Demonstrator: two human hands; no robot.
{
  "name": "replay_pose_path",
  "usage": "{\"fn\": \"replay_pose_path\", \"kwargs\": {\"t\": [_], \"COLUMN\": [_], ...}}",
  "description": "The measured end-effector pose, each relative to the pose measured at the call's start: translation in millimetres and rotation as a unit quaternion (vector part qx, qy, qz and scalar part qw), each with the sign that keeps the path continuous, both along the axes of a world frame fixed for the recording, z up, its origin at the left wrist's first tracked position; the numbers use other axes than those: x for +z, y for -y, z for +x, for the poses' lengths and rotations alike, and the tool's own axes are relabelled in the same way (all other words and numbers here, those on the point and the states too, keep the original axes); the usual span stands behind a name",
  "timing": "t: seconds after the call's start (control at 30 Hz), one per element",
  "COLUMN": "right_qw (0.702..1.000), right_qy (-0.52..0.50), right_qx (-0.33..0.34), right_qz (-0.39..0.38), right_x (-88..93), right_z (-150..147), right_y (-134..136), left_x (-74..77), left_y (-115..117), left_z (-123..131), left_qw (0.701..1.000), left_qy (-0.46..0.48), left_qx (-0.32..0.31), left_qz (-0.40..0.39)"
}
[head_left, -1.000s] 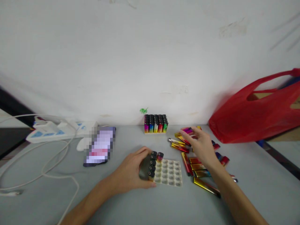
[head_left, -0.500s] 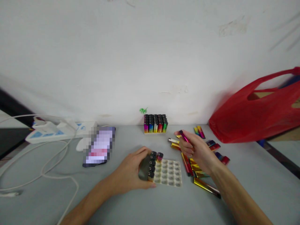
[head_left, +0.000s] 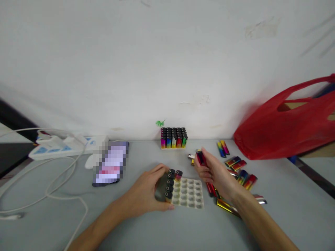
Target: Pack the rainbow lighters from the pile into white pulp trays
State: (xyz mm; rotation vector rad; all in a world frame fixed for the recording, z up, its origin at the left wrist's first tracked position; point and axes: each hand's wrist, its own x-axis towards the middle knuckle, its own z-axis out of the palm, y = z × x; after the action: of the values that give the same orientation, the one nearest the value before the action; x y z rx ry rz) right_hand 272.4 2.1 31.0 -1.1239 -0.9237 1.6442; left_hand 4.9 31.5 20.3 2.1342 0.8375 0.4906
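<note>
A white tray (head_left: 191, 193) with rows of round-edged pockets lies on the grey table. Several black-topped lighters (head_left: 170, 182) stand upright along its left column, and one more lighter (head_left: 178, 175) stands at the back of the second column. My left hand (head_left: 146, 191) curves around the tray's left side, fingers at the back corner and thumb at the front corner. To the right of the tray, my right hand (head_left: 213, 170) is raised and pinches a dark red lighter (head_left: 201, 158). Loose shiny lighters (head_left: 250, 182) lie beneath and beyond it.
A full block of lighters (head_left: 173, 138) stands by the wall. At the left are a phone (head_left: 111, 163), a power strip (head_left: 70, 144) and white cables (head_left: 47, 188). A red bag (head_left: 285, 122) sits at the right.
My right hand has shifted slightly left and turned the lighter, so its broader side shows. More loose lighters are visible at the right. My left hand and the tray have stayed put.
</note>
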Motion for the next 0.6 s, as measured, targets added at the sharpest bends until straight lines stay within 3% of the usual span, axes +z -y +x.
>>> {"fn": "replay_pose_path", "kwargs": {"t": [0.4,0.6], "right_qw": [0.998,0.997], "right_qy": [-0.062,-0.067], "right_qx": [0.014,-0.024], "right_qz": [0.02,0.026], "right_x": [-5.4,-6.4], "right_z": [-13,-15], "right_y": [6,2], "left_x": [0.1,1.2], "left_y": [1,1], "left_z": [1,1], "left_qw": [1.0,1.0], "left_qy": [-0.007,-0.013], "left_qx": [0.001,0.001], "left_qz": [-0.006,0.002]}}
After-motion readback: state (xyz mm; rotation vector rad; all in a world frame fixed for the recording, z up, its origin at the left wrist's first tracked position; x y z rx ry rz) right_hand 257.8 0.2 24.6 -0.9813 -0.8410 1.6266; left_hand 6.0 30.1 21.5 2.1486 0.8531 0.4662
